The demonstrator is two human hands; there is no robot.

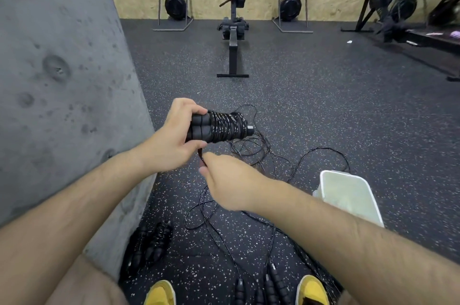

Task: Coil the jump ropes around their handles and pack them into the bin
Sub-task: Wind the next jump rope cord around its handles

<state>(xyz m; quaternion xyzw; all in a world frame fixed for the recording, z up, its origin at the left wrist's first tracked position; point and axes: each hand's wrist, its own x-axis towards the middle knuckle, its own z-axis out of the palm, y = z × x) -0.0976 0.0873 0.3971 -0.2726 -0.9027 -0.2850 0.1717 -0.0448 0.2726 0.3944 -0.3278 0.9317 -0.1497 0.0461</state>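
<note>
Two handles [219, 126], rope wound round them, sit gripped in the left hand [171, 138]; just below, the right hand [229, 180] pinches the loose rope end [201, 158]. The bin [348, 195] lies on the floor to the right, with a concrete wall [62, 80] close on the left and open floor ahead.

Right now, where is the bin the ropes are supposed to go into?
In the head view, the pale bin sits on the floor to the person's right, just beyond the right forearm, with loose ropes lying at its left.
</note>
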